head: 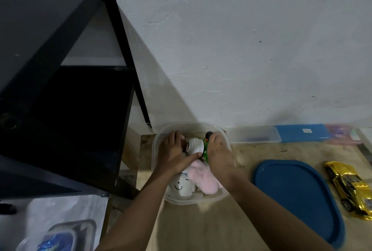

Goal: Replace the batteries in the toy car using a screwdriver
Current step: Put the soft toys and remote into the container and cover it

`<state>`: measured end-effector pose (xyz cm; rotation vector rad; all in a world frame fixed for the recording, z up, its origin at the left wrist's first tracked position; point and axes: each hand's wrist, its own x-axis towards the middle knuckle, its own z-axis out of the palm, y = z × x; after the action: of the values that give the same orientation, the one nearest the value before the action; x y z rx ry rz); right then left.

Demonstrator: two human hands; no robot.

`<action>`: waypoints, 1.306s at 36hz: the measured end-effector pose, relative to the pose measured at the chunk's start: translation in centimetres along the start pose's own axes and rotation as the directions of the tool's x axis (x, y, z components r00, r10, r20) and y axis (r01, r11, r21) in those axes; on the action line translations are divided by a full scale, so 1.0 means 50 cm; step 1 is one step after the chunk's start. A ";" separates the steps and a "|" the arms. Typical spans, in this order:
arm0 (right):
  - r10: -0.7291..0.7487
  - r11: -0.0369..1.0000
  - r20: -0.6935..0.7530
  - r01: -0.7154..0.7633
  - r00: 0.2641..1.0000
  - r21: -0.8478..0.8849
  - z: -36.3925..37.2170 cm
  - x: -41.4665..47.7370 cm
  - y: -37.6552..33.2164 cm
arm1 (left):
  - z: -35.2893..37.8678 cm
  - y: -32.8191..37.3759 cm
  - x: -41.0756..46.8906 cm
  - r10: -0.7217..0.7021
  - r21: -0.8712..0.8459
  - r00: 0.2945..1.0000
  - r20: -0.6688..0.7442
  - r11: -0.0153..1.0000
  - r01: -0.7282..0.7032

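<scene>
Both my hands reach into a clear plastic bin (226, 194) on the floor by the wall. My right hand (218, 156) grips a green toy car (205, 150) with a black wheel showing at its top. My left hand (174, 156) rests over a white rounded object (194, 145), its fingers spread and its thumb stretched toward the green car. A shiny yellow toy car (351, 189) lies on the floor at the far right. No screwdriver or batteries show.
The bin also holds a pink plush (203, 178) and a white toy with a smiley face (181, 187). Its blue lid (298, 196) lies to the right. A black shelf unit (60, 89) stands on the left. Flat clear and blue boxes (281, 134) line the wall.
</scene>
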<state>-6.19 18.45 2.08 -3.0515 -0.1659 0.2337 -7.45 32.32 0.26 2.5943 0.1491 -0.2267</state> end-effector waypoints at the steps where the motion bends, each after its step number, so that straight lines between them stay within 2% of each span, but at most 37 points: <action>1: 0.001 0.996 0.043 -0.005 0.999 0.091 0.004 -0.005 0.001 | 0.003 0.000 -0.001 -0.012 0.011 1.000 0.021 1.000 0.012; 4: -0.113 0.988 0.140 0.097 0.984 0.119 0.028 -0.021 0.014 | 0.014 -0.005 -0.001 0.004 0.011 0.998 0.061 1.000 -0.004; 6: -0.102 0.978 0.161 0.070 0.982 0.196 0.034 -0.026 0.022 | 0.017 -0.010 -0.002 0.025 0.013 0.995 0.100 1.000 -0.026; 11: -0.114 0.963 0.255 0.044 0.960 0.266 0.035 -0.024 0.023 | 0.016 -0.012 -0.001 0.036 0.084 0.988 0.150 0.995 -0.049; 24: -0.140 0.983 0.418 0.074 0.898 0.170 0.031 0.011 0.021 | 0.021 -0.021 -0.007 0.057 0.146 0.982 0.181 0.986 -0.084; 38: -0.099 0.984 0.444 0.021 0.890 0.176 0.031 -0.031 0.024 | 0.021 -0.019 -0.001 0.028 0.117 0.970 0.242 0.991 -0.058; 43: -0.122 0.961 0.382 0.013 0.916 0.276 0.021 -0.044 0.030 | 0.017 -0.009 -0.010 0.000 0.077 0.973 0.232 0.997 -0.018; 47: -0.214 0.891 0.297 0.061 0.931 0.451 -0.005 -0.085 0.061 | 0.018 0.022 -0.029 -0.035 0.082 0.990 0.136 0.996 0.024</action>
<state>-10.03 14.93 2.69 -2.5173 -0.3070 0.6873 -8.81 30.80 0.30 2.6462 0.1314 -0.4297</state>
